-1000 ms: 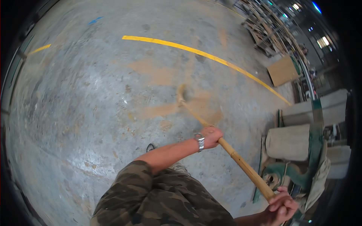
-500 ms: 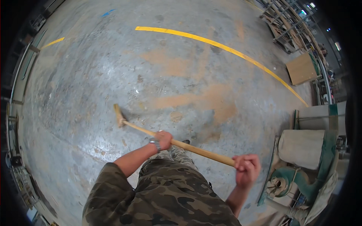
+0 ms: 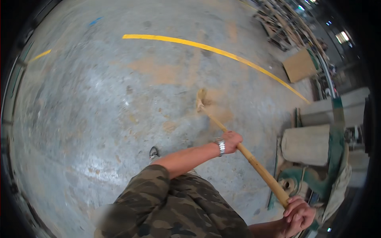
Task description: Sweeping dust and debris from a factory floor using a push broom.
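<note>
A broom with a long wooden handle (image 3: 260,170) slants across in front of me. Its pale head (image 3: 201,99) rests on the grey floor at the edge of a brown dust patch (image 3: 216,96). My left hand (image 3: 231,141), with a metal watch at the wrist, is wrapped round the handle partway down. At the handle's upper end, low on the right, my right hand (image 3: 300,216) is closed round it. My left arm reaches across my body in a camouflage sleeve. One shoe (image 3: 154,152) shows on the floor beside that forearm.
More brown dust (image 3: 156,70) lies farther off, short of a yellow floor line (image 3: 214,49). To my right stands a green machine (image 3: 295,176) with a pale cloth bag (image 3: 305,144). Beyond it are a brown box-like panel (image 3: 300,65) and a loaded rack (image 3: 274,27).
The broom head has swept from left to right into the dust, and the near dust patch looks smaller. Both hands have shifted right with the handle, the right one also lower.
</note>
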`<control>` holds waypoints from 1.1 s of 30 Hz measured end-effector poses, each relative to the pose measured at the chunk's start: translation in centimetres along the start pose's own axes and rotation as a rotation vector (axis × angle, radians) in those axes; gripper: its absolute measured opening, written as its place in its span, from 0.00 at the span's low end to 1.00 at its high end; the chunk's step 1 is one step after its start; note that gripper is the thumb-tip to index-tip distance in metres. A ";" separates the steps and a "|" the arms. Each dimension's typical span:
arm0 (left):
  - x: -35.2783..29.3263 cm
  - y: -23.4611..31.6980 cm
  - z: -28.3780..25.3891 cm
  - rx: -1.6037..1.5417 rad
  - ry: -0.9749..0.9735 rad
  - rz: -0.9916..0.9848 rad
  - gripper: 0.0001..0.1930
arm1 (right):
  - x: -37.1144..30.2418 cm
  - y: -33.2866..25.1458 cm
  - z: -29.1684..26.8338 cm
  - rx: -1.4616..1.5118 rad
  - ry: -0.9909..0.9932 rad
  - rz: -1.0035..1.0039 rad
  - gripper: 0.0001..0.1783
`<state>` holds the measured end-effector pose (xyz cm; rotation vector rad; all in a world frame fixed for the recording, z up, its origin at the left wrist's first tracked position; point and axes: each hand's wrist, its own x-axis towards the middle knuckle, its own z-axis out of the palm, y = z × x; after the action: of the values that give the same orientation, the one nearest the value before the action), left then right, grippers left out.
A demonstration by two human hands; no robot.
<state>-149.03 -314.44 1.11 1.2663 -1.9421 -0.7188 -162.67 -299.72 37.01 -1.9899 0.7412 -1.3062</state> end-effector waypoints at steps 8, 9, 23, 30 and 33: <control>-7.3 4.7 -5.3 0.032 -0.333 0.014 0.09 | -3.0 1.0 -8.5 0.251 -0.086 0.002 0.05; -8.3 4.7 -5.8 0.102 -0.499 -0.121 0.12 | -3.2 2.5 -8.5 0.297 0.023 0.065 0.06; -1.9 5.1 2.8 0.003 -0.447 0.071 0.10 | -2.4 2.3 -10.4 0.118 0.184 0.082 0.07; 1.2 3.1 0.4 -0.003 -0.099 0.118 0.05 | 2.4 1.2 -5.0 0.072 -0.295 -0.164 0.08; 0.5 2.8 -3.9 0.065 -0.136 0.069 0.06 | 3.0 2.6 -5.1 0.291 -0.190 -0.265 0.08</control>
<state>-147.53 -314.16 5.71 1.2102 -2.1233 -0.7289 -166.67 -304.60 38.29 -1.9816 0.1892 -1.2652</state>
